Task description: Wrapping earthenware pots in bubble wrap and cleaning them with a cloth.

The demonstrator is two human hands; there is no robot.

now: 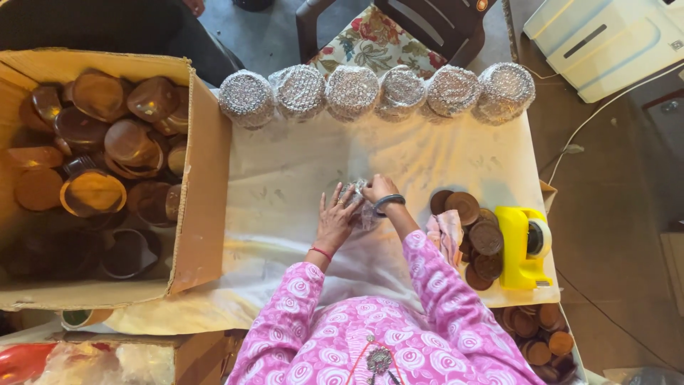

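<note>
left hand (pixel 335 219) flat, fingers spread; right hand (pixel 377 190) curled, wrists close together.

Worktop (pixel 285 178) clutter, L to R
Cardboard box (pixel 203 178) w/ brown lids, six bubble-wrapped jars (pixel 352 91) along far edge, yellow tape dispenser (pixel 521 246) nr loose lids (pixel 477 235).

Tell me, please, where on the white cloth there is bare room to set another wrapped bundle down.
The widest bare patch of white cloth lies between the cardboard box, the row of bubble-wrapped bundles and the left hand. A smaller strip runs between that row and the brown lids. It is crowded by the yellow tape dispenser.
</note>
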